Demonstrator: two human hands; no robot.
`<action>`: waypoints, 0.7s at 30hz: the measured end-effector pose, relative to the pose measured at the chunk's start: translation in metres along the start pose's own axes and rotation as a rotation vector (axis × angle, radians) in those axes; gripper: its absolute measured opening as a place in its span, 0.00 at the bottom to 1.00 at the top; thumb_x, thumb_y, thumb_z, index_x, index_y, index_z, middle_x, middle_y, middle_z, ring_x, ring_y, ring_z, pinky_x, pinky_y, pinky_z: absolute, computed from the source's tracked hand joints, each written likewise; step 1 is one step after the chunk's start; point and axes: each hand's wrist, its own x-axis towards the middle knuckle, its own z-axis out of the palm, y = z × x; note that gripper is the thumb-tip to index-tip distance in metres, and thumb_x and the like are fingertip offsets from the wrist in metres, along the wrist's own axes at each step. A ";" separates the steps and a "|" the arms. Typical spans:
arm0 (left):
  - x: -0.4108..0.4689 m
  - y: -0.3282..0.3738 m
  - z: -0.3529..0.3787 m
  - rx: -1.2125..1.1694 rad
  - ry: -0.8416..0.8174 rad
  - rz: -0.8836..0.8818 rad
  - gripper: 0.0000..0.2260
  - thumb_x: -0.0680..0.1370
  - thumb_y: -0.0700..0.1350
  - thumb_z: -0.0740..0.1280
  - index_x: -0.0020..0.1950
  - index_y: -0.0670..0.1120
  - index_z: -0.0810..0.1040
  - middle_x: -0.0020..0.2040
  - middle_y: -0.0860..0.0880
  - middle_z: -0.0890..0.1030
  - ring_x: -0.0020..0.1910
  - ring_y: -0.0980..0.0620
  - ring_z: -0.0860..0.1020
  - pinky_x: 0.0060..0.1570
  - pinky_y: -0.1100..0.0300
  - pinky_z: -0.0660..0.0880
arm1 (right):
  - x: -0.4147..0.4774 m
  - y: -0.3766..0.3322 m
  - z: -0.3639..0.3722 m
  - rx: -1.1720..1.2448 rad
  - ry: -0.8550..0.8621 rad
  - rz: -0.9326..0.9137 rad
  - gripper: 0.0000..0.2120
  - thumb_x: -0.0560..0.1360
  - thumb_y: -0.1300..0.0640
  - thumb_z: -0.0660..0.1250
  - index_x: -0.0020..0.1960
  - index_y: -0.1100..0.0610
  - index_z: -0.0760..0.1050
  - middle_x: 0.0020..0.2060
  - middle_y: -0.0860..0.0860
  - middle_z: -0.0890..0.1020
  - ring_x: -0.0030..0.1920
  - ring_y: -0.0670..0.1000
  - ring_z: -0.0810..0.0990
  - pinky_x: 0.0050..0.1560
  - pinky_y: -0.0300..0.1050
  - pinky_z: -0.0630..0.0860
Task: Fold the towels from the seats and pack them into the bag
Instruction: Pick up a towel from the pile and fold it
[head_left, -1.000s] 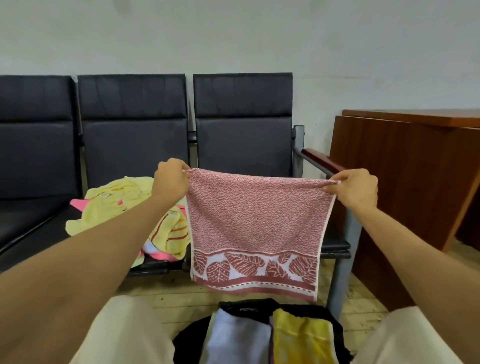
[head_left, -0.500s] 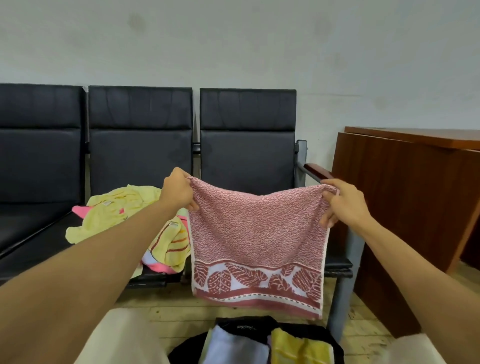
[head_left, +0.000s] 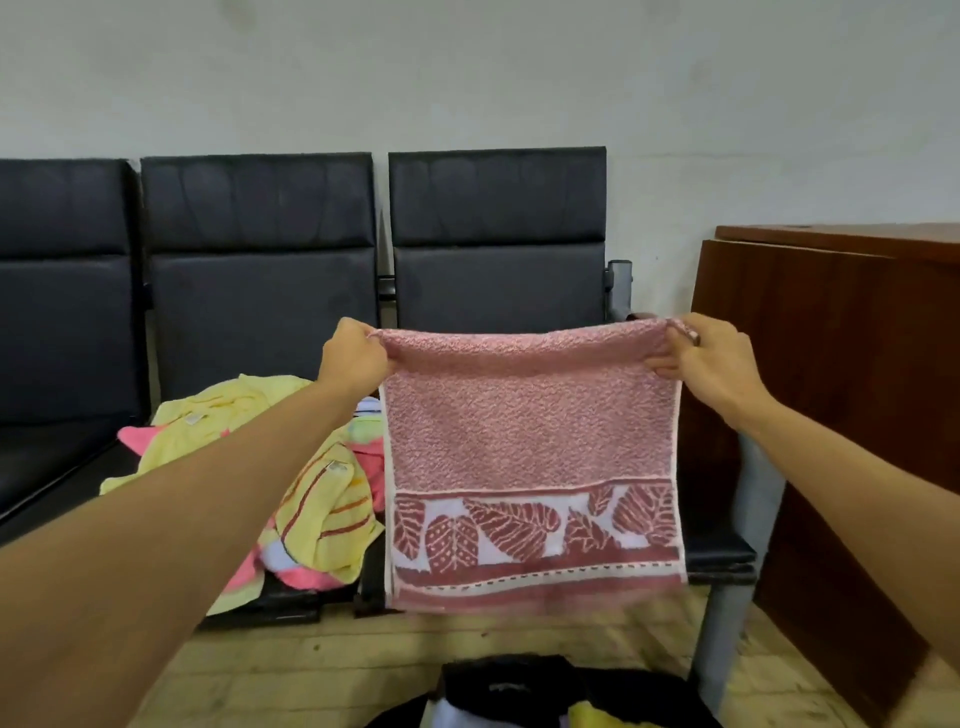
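Head view: pink towel (head_left: 530, 431), slack earlier, now hangs taut.

No legible text or labels.

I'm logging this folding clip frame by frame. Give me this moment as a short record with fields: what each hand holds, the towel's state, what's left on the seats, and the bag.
left hand: pinches the pink towel's top left corner
right hand: pinches its top right corner
pink towel: held up, hanging flat, leaf border at the bottom
seats: loose pile of yellow and pink towels on the middle seat
bag: black, on the floor below, open, with folded towels inside
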 end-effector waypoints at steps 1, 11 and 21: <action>0.012 -0.009 0.007 0.015 -0.003 -0.003 0.02 0.75 0.38 0.64 0.44 0.40 0.73 0.44 0.44 0.79 0.41 0.46 0.79 0.40 0.52 0.79 | 0.006 0.002 0.004 -0.051 0.031 -0.045 0.08 0.82 0.60 0.59 0.52 0.60 0.77 0.48 0.59 0.83 0.43 0.55 0.84 0.51 0.52 0.80; -0.049 -0.121 0.083 0.029 -0.185 -0.121 0.10 0.81 0.47 0.56 0.54 0.41 0.71 0.49 0.39 0.79 0.47 0.40 0.80 0.47 0.47 0.76 | -0.062 0.110 0.059 -0.368 -0.233 0.006 0.11 0.82 0.61 0.59 0.57 0.61 0.79 0.50 0.57 0.83 0.51 0.58 0.79 0.45 0.42 0.66; -0.103 -0.148 0.094 0.400 -0.417 0.145 0.03 0.82 0.38 0.54 0.54 0.43 0.65 0.39 0.48 0.73 0.38 0.50 0.73 0.38 0.56 0.66 | -0.089 0.152 0.089 -0.564 -0.322 -0.043 0.10 0.80 0.60 0.59 0.56 0.59 0.78 0.46 0.64 0.82 0.45 0.66 0.79 0.42 0.54 0.73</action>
